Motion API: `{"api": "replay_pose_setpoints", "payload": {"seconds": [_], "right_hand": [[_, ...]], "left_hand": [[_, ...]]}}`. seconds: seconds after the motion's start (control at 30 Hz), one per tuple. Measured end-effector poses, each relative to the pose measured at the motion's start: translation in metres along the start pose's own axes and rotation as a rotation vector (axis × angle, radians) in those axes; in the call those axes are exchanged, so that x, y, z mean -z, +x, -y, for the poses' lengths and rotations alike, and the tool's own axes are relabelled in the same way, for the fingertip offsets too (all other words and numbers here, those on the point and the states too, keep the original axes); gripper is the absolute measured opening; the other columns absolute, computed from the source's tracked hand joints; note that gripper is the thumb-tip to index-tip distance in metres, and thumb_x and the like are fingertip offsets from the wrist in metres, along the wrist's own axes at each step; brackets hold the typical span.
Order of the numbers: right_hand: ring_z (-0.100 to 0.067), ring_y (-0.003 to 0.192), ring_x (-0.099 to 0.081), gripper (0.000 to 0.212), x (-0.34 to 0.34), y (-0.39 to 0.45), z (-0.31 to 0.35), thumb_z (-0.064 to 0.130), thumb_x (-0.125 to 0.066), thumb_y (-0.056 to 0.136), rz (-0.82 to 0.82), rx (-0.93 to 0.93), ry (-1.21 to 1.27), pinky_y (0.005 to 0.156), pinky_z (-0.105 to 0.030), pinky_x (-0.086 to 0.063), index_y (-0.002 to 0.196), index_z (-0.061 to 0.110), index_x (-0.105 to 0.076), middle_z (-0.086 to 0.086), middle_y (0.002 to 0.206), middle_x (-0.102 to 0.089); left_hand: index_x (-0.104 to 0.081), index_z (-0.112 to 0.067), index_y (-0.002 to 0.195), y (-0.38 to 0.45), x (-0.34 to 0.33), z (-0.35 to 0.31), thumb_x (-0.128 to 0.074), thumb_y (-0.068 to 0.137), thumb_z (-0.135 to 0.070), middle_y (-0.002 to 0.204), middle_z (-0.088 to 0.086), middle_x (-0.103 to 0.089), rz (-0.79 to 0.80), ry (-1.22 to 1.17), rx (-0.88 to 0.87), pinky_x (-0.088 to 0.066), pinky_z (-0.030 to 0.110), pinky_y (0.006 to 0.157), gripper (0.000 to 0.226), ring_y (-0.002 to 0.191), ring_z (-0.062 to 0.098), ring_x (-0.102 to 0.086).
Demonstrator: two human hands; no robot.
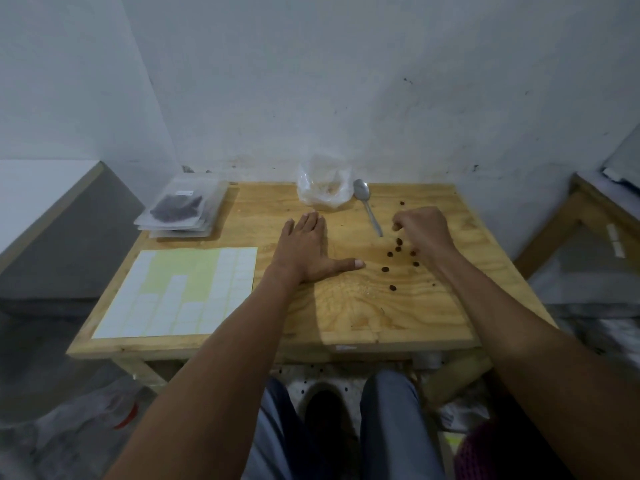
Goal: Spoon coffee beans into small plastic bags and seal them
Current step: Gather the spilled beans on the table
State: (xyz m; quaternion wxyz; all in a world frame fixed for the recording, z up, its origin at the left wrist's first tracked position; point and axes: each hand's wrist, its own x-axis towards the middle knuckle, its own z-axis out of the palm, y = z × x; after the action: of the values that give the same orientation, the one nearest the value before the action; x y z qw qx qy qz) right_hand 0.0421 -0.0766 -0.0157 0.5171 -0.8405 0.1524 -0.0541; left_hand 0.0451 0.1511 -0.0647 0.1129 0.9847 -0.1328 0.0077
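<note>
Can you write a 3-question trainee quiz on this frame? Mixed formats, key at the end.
1. True or false: the metal spoon is held in the right hand.
2. Multiple choice: the left hand is A) gripping the crumpled clear plastic bag, B) lying flat, fingers straight, on the bare wooden table, C) lifting the white sticker sheet.
3. Fill in: loose dark coffee beans lie scattered near the ___ hand.

Key:
1. False. The spoon lies on the table, beside the bag.
2. B.
3. Right. Its fingers are curled over the beans; what they pinch, if anything, is hidden.
</note>
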Motion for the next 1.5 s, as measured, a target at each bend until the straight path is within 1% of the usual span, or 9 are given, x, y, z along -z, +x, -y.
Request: {"api": "replay_pose_setpoints", "payload": {"seconds": [0.17, 0.4, 0.8, 0.9, 1.07, 1.23, 1.33, 1.4, 1.5], "right_hand": [[-0.003, 0.063, -0.057, 0.005, 0.003, -0.015, -0.020, 0.019, -0.082, 0.074, 0.119, 0.347, -0.398, 0.057, -0.022, -0.040, 0.070, 0.019, -0.080, 0.010, 0.065, -0.068], [-0.011, 0.081, -0.063, 0.009, 0.001, -0.011, -0.030, 0.026, -0.083, 0.081, 0.135, 0.402, -0.508, 0.061, -0.020, -0.040, 0.082, 0.018, -0.079, 0.005, 0.080, -0.070], [-0.022, 0.080, -0.062, 0.025, -0.002, -0.020, -0.026, 0.030, -0.067, 0.097, 0.122, 0.417, -0.663, 0.065, -0.033, -0.044, 0.084, 0.009, -0.068, -0.005, 0.084, -0.069], [-0.026, 0.061, -0.053, 0.041, -0.002, -0.022, -0.019, 0.031, -0.058, 0.102, 0.049, 0.293, -0.348, 0.056, -0.035, -0.041, 0.070, 0.005, -0.059, -0.003, 0.064, -0.058], [-0.007, 0.039, -0.022, 0.036, -0.001, -0.025, -0.009, 0.029, -0.043, 0.109, 0.097, -0.289, 0.780, 0.035, -0.022, -0.020, 0.077, 0.014, -0.050, 0.005, 0.052, -0.032], [-0.008, 0.036, -0.027, 0.032, 0.003, -0.032, -0.012, 0.016, -0.037, 0.103, 0.251, -0.447, 1.146, 0.031, -0.020, -0.022, 0.073, 0.013, -0.047, 0.003, 0.052, -0.044], [-0.008, 0.039, -0.027, 0.025, 0.003, -0.040, -0.013, 0.018, -0.045, 0.100, 0.229, -0.436, 1.016, 0.034, -0.020, -0.021, 0.078, 0.011, -0.055, 0.002, 0.057, -0.047], [-0.009, 0.040, -0.028, 0.022, 0.002, -0.049, -0.014, 0.021, -0.056, 0.096, 0.143, -0.321, 0.646, 0.038, -0.021, -0.023, 0.078, 0.009, -0.061, 0.004, 0.056, -0.043], [-0.009, 0.055, -0.052, 0.027, -0.003, -0.063, -0.021, 0.029, -0.076, 0.084, -0.049, 0.085, -0.039, 0.054, -0.024, -0.041, 0.073, 0.004, -0.072, 0.006, 0.063, -0.061]], "left_hand": [[-0.019, -0.007, 0.160, -0.002, 0.001, -0.001, -0.029, 0.056, -0.106, 0.169, 0.013, -0.016, -0.003, 0.009, 0.004, -0.008, 0.050, 0.126, 0.143, 0.157, 0.024, -0.011], [-0.019, -0.007, 0.159, -0.004, 0.001, -0.001, -0.024, 0.054, -0.106, 0.169, 0.013, -0.016, -0.003, 0.016, 0.003, -0.009, 0.050, 0.126, 0.145, 0.156, 0.025, -0.013], [-0.020, -0.005, 0.159, -0.008, 0.001, -0.003, -0.024, 0.058, -0.105, 0.169, 0.014, -0.017, -0.005, 0.038, -0.002, -0.010, 0.050, 0.126, 0.142, 0.156, 0.025, -0.014], [-0.015, -0.006, 0.161, -0.009, 0.003, -0.005, -0.032, 0.066, -0.101, 0.170, 0.013, -0.011, 0.027, 0.033, 0.019, -0.006, 0.049, 0.127, 0.135, 0.157, 0.025, -0.009], [-0.011, -0.006, 0.162, -0.012, 0.003, -0.010, -0.037, 0.072, -0.096, 0.170, 0.012, -0.008, 0.053, 0.029, 0.064, -0.004, 0.050, 0.127, 0.129, 0.158, 0.026, -0.005], [-0.011, -0.005, 0.162, -0.020, 0.001, -0.016, -0.036, 0.081, -0.090, 0.170, 0.014, -0.007, 0.046, 0.021, 0.076, -0.004, 0.051, 0.127, 0.120, 0.157, 0.028, -0.005], [-0.008, -0.005, 0.162, -0.026, -0.002, -0.016, -0.026, 0.085, -0.088, 0.170, 0.014, -0.005, 0.025, 0.075, 0.062, -0.005, 0.051, 0.126, 0.114, 0.158, 0.028, -0.003], [-0.005, -0.004, 0.162, -0.028, -0.003, -0.015, -0.023, 0.083, -0.091, 0.170, 0.015, -0.003, 0.043, 0.090, 0.050, -0.004, 0.051, 0.126, 0.118, 0.158, 0.028, -0.002], [-0.003, -0.004, 0.161, -0.029, -0.001, -0.014, -0.022, 0.076, -0.097, 0.170, 0.015, 0.000, 0.073, 0.095, 0.033, -0.003, 0.052, 0.126, 0.127, 0.158, 0.029, 0.000]]}}
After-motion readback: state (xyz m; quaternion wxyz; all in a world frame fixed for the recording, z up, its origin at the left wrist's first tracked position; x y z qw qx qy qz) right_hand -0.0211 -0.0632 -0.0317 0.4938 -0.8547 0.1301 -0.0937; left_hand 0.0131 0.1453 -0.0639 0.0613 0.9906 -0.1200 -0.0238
